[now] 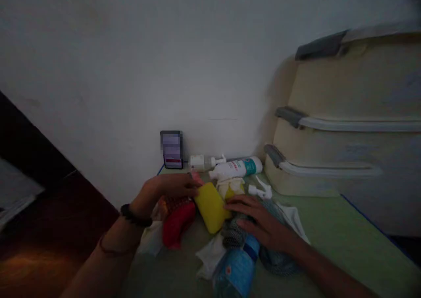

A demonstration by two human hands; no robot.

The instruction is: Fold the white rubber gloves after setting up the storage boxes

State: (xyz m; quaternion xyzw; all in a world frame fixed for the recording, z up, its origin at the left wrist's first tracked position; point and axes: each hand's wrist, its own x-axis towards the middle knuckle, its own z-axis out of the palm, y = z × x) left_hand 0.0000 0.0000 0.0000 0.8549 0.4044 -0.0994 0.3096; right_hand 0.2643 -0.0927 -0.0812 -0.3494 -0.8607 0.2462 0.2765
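A yellow sponge (212, 208), flat with rounded corners, is tilted between my two hands. My left hand (177, 185) is closed at its upper left corner, the fingertips partly hidden. Stretched fingers of my right hand (256, 219) reach the sponge's right edge; whether they press on it I cannot tell. Under that hand lie a dark grey mesh scrubber (234, 233) and a clear bottle with a blue label (238, 267). Red cloth (178, 223) lies below my left hand. A white cloth (210, 256) sits beside the bottle.
Against the wall, a phone-like screen (173, 150) stands upright. Near it lie a clear pump bottle (202, 162) and a white-and-teal bottle (237, 168). A white spray head (261, 190) rests on the green tabletop (345, 241). Stacked cream bins (329, 149) rise at right.
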